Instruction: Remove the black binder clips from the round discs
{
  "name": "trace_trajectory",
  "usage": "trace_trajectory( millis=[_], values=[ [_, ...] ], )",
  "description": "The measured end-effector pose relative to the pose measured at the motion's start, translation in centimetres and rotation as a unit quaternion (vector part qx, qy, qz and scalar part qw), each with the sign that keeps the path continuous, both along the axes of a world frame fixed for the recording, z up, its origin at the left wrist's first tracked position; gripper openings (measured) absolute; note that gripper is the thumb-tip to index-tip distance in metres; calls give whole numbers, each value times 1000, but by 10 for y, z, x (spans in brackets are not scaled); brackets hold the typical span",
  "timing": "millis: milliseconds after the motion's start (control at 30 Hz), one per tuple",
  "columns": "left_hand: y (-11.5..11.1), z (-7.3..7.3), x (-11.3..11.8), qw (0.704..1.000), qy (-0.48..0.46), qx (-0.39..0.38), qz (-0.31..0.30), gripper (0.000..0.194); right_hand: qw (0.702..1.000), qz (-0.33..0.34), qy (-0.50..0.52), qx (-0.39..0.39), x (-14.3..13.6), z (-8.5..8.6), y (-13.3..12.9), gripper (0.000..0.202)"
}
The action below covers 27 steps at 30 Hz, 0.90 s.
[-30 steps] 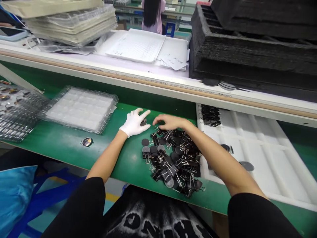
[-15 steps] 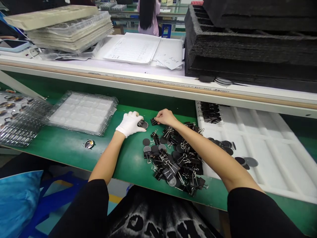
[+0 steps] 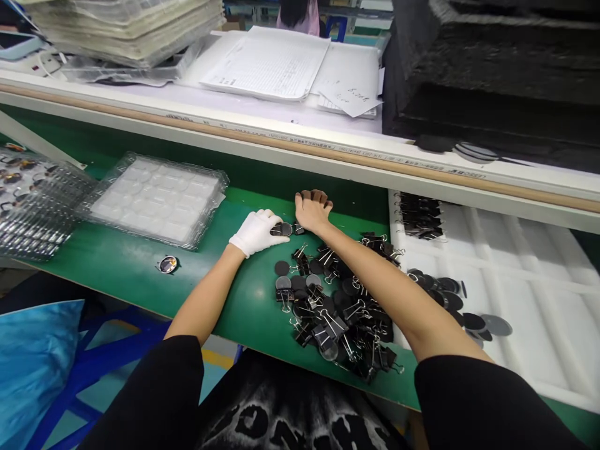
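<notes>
My left hand (image 3: 257, 232), in a white glove, is closed round a dark round disc (image 3: 284, 229) with black material beside it; its fingers partly hide this. Bare and with its fingers spread, my right hand (image 3: 313, 211) reaches toward the back of the green bench. A black binder clip (image 3: 299, 229) lies between the two hands, beside the right palm. Nearer to me is a heap of black binder clips (image 3: 328, 319) with wire handles, mixed with dark and clear discs. My right forearm passes over part of it.
A clear compartment tray (image 3: 154, 200) and a small round watch-like part (image 3: 167, 264) lie left. Stacked clear trays (image 3: 37, 206) stand farther left. The white divided tray (image 3: 506, 250) at right holds clips and discs. A shelf edge (image 3: 262, 140) crosses behind my hands.
My right hand has let go of the binder clip, and its fingers have spread and moved toward the back. The left hand keeps its hold on the disc. The whole view has shifted.
</notes>
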State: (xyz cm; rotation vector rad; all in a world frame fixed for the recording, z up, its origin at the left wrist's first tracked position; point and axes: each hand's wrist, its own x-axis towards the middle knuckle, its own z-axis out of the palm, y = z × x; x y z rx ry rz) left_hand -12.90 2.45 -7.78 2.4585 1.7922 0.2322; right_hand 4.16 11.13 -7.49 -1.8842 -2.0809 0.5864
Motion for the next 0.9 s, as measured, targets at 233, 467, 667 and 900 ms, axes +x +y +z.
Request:
trace_trajectory(
  millis=[233,467,667,900],
  values=[
    [3,-4,11,1000,-13,-6,16,60,1000,-14,6,13,9,-12,5,50],
    [5,-6,20,1000,-23,0,13,62,1000,-18,9,16,9,-16,5,47],
    [4,-5,18,999,-53,2,6,62,999,-22,41,0,7,-5,4,49],
    [-4,6,18,935,-321,-47,142,47,957,197,175,-122,40,38,-1,50]
  ],
)
